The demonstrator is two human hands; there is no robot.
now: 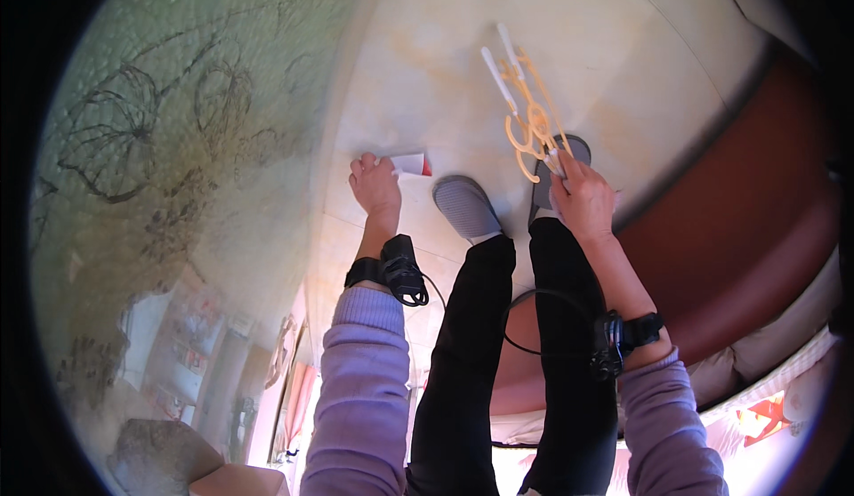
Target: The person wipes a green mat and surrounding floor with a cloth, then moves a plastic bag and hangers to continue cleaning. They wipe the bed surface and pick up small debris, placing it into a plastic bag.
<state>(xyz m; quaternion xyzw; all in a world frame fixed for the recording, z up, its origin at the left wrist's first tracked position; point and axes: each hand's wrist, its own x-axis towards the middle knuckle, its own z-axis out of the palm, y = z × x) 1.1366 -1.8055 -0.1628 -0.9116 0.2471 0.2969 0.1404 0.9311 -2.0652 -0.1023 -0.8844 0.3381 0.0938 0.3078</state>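
Observation:
My left hand (375, 186) is closed, its fingers curled, with a small flat white piece with a red end (411, 164) sticking out on its thumb side. It looks like a card or small packet; the fingers cover part of it. Off to the right, my right hand (583, 198) grips a bundle of yellow plastic clothes hangers (538, 122). Their hooks hang beside my fingers, and the white-tipped arms (498, 78) point away from me over the floor. How many hangers there are I cannot tell.
Below are my grey slippers (467, 207) on the pale tiled floor (427, 78). A glossy greenish surface with dark line drawings (169, 167) rises on the left. At right stands a brown-red padded bed or sofa side (738, 220). Black straps with cabled devices (402, 269) sit on both wrists.

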